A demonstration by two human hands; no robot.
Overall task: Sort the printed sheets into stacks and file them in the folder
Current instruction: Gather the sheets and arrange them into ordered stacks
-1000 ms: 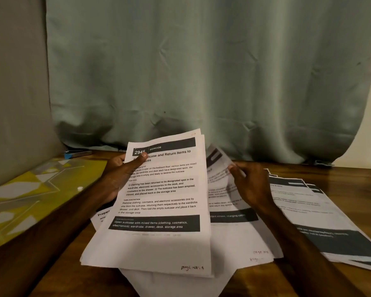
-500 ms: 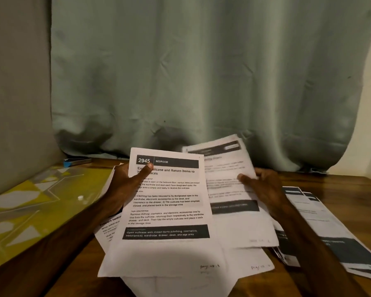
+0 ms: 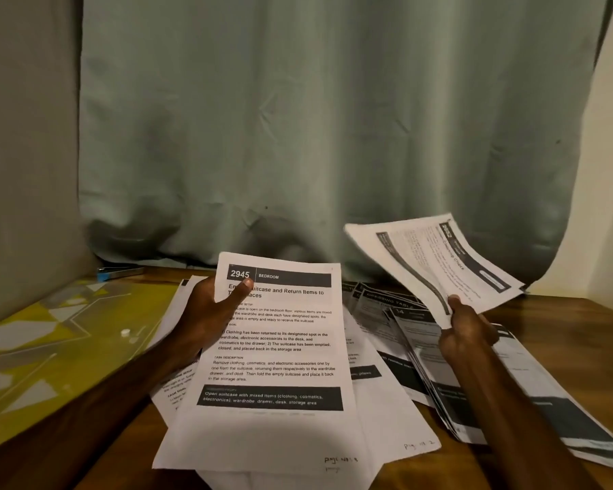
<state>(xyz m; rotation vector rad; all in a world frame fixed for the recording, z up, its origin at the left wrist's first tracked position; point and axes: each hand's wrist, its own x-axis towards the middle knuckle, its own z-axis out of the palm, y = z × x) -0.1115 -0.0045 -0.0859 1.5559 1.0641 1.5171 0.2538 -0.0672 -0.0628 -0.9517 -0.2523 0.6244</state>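
Two hands are busy with paper. The left hand [image 3: 209, 313] grips a bundle [image 3: 280, 348] of pages, thumb pressed across the heading of the top one, which reads 2945, Bedroom. The right hand [image 3: 464, 330] pinches a sheet [image 3: 429, 263], perhaps two, by one corner and holds it up, tilted, above the fanned pile [image 3: 545, 401] on the right of the table [image 3: 563, 313].

That corner pinch looks to me the weak spot. The sheet bows, and it could slip, crease or land askew on the wrong stack. The bundle's foot hangs on or just over the pages beneath, I cannot tell which, and a careless shift might drag those out of order.

All the pages are white with dark bands and small print, and some carry handwritten page marks at the foot. The yellow folder [image 3: 50, 348] lies flat at the left, just beside the paper, with neither hand on it.
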